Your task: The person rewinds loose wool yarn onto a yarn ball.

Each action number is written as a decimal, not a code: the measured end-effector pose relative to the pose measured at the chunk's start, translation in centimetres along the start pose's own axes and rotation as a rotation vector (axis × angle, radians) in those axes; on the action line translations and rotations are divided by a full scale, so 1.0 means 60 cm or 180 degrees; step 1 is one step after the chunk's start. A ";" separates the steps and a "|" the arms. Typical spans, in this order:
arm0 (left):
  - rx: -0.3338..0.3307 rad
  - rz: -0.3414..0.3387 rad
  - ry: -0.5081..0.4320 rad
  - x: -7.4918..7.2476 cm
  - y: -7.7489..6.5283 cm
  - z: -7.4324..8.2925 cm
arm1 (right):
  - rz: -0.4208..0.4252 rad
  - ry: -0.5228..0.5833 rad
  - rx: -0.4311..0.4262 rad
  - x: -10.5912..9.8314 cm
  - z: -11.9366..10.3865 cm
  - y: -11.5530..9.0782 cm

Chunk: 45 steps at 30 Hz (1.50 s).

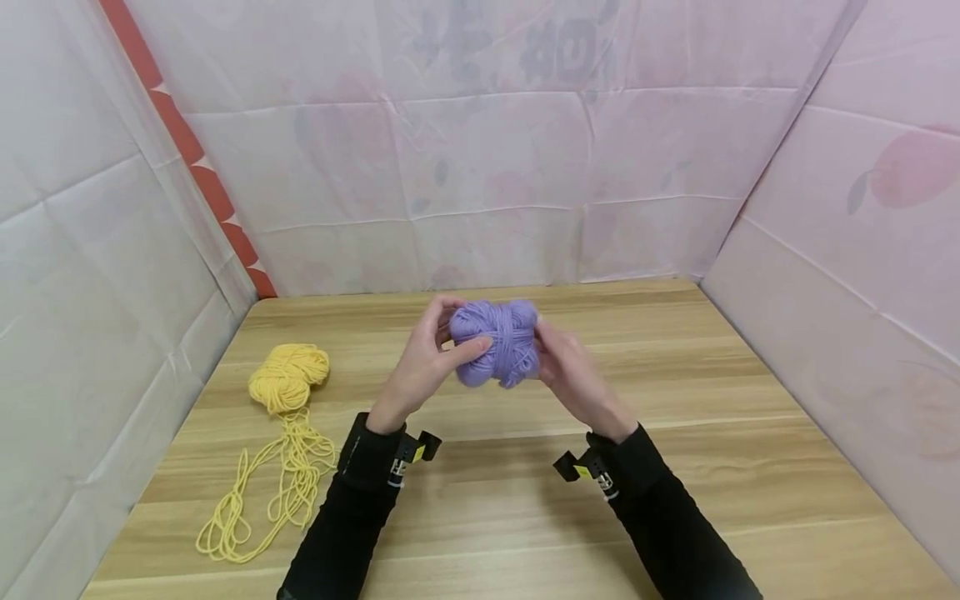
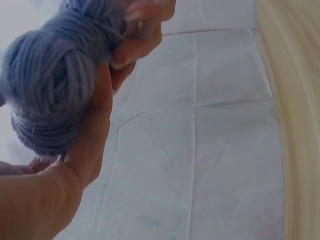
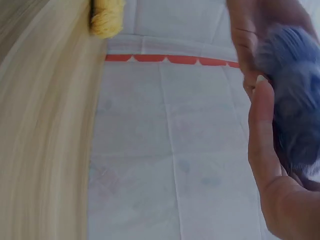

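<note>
A skein of purple yarn [image 1: 501,343], wound round its middle, is held up above the wooden table between both hands. From the left, my left hand [image 1: 426,358] grips it, thumb laid across the front and fingers behind. My right hand [image 1: 573,371] holds the opposite end, its fingers mostly hidden behind the skein. In the left wrist view, the purple yarn [image 2: 55,80] lies along the left thumb, with the right hand's fingers at its far end. The right wrist view shows the right thumb [image 3: 262,115] beside the yarn [image 3: 297,95].
A ball of yellow yarn [image 1: 288,375] sits at the table's left, a loose tangle of yellow strands [image 1: 288,475] trailing toward the front. White printed sheets [image 1: 487,167] hang as walls at the back and both sides of the wooden table [image 1: 712,467].
</note>
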<state>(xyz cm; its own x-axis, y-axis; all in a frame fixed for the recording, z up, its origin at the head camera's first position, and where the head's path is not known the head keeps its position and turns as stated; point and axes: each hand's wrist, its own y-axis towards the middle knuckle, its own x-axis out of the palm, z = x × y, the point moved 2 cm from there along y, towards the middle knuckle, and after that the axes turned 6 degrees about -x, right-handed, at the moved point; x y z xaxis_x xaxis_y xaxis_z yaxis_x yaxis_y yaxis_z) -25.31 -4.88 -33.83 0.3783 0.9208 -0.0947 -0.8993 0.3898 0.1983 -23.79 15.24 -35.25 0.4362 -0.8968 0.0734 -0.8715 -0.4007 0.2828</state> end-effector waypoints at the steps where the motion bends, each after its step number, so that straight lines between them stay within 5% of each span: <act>1: -0.0010 0.0019 0.0025 0.003 0.001 -0.001 | 0.0031 -0.0133 -0.0007 0.003 0.002 0.000; 5: -0.0109 0.0025 0.0184 0.010 0.005 -0.003 | 0.0281 -0.0536 0.0093 0.004 0.010 0.005; 11: -0.0370 0.0119 0.0394 0.001 0.007 -0.007 | 0.0830 -0.0195 0.0137 -0.028 0.013 0.015; 18: -0.0430 0.0227 0.0261 -0.019 0.006 -0.012 | 0.1350 0.0141 0.0124 -0.128 0.021 0.008; 23: -0.0383 0.0264 0.0137 -0.029 0.004 -0.014 | 0.1723 0.0076 0.0292 -0.220 0.041 -0.010; 27: -0.0335 0.0272 0.0039 -0.039 0.002 -0.016 | 0.2076 -0.0677 0.0698 -0.287 0.057 -0.035; 29: -0.0119 0.0182 -0.0128 -0.060 0.026 -0.074 | 0.2149 -0.1233 0.0992 -0.312 0.066 -0.049; 34: -0.0067 0.0391 -0.0068 -0.096 0.025 -0.082 | 0.1914 -0.2272 0.1515 -0.348 0.089 -0.073; 35: -0.0166 0.0495 0.0021 -0.098 0.008 -0.047 | 0.1853 -0.2415 0.1571 -0.353 0.092 -0.075; 40: -0.0537 0.0738 0.0325 -0.153 0.012 -0.065 | 0.1484 -0.3079 0.1801 -0.368 0.085 -0.092; 45: -0.1330 0.0874 0.1105 -0.207 0.013 -0.069 | 0.1429 -0.3656 0.1788 -0.361 0.060 -0.113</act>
<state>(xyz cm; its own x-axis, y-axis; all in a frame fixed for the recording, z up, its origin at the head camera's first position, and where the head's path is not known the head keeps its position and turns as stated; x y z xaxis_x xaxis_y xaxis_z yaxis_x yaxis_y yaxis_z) -31.63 -16.06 -36.52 0.0899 0.9027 -0.4208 -0.9905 0.0368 -0.1326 -28.14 36.68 -42.16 -0.0989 -0.5074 -0.8560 -0.9815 0.1915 -0.0001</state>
